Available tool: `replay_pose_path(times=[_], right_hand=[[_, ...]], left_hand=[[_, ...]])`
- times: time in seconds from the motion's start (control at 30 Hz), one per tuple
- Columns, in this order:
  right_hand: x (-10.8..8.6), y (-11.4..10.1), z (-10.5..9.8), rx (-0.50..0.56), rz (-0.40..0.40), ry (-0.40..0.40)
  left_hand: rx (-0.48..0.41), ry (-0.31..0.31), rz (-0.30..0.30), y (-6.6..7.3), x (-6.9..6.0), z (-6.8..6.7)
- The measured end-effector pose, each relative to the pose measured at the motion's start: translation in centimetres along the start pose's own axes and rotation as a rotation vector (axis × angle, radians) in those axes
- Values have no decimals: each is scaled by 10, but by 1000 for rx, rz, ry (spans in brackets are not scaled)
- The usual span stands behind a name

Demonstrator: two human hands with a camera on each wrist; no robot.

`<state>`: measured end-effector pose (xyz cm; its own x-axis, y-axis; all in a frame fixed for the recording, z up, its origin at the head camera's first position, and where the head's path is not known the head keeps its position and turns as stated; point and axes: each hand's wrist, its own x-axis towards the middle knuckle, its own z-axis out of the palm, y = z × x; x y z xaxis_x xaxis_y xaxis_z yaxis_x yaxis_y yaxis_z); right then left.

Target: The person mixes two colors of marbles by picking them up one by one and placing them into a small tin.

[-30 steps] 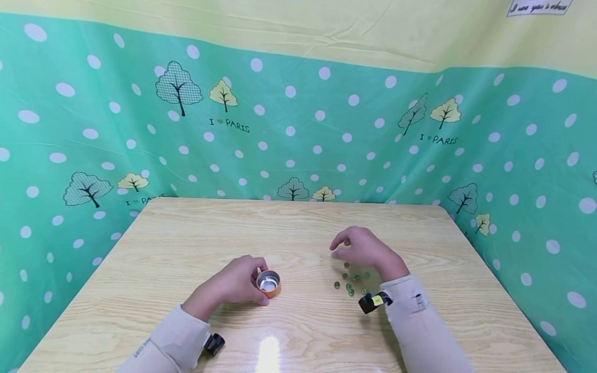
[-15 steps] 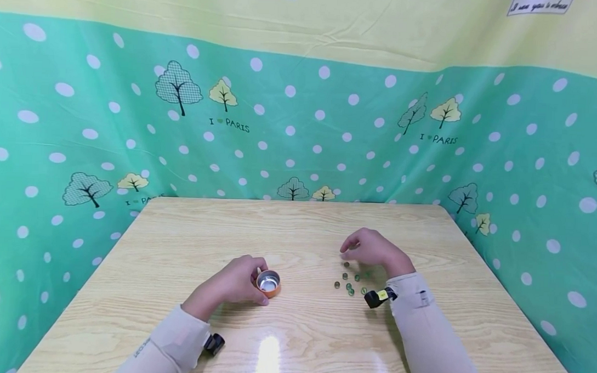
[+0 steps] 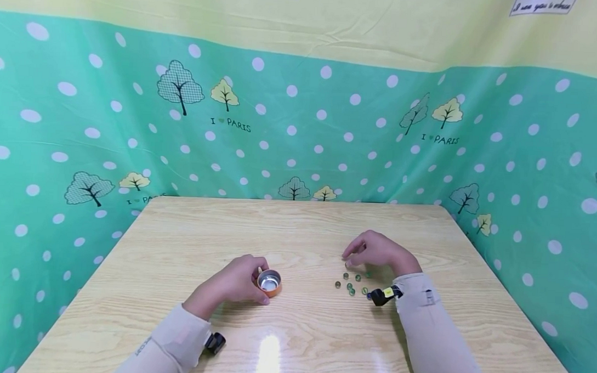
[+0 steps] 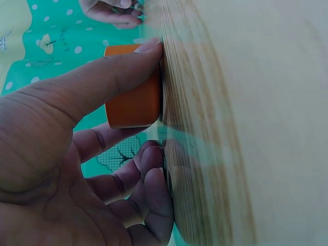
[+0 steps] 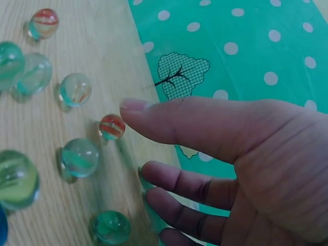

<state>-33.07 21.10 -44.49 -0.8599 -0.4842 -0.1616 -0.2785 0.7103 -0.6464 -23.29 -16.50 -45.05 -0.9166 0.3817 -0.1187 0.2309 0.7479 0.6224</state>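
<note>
In the head view, loose marbles lie near the right hand; at the left wrist, the left hand pinches the tin on the table; at the right wrist, a brush from spread, empty fingers could roll the nearest red marble away.

passage: between tin and 9 marbles | blocked: tin's left (left hand)

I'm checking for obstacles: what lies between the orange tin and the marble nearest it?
Only bare tabletop: in the head view, nothing sits between the orange tin and the nearest marble.
</note>
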Motion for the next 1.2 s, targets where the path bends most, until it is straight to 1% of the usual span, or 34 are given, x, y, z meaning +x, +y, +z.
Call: replay_pose_path(times=[0.13,0.23,0.43,0.7,1.2], right_hand=[[1,2,0,8,-35,-22],[2,3,1,15,-38,-28],[4,6,4,33,-24,-17],[5,7,9,48,26,32],[3,3,9,47,25,35]], left_hand=[[3,1,-2,0,0,0],[-2,-1,-7,-1,1,0],[-10,-4,-9,-1,2,0],[-16,-7,-10,0,1,-1],[-4,0,-17,1,2,0]])
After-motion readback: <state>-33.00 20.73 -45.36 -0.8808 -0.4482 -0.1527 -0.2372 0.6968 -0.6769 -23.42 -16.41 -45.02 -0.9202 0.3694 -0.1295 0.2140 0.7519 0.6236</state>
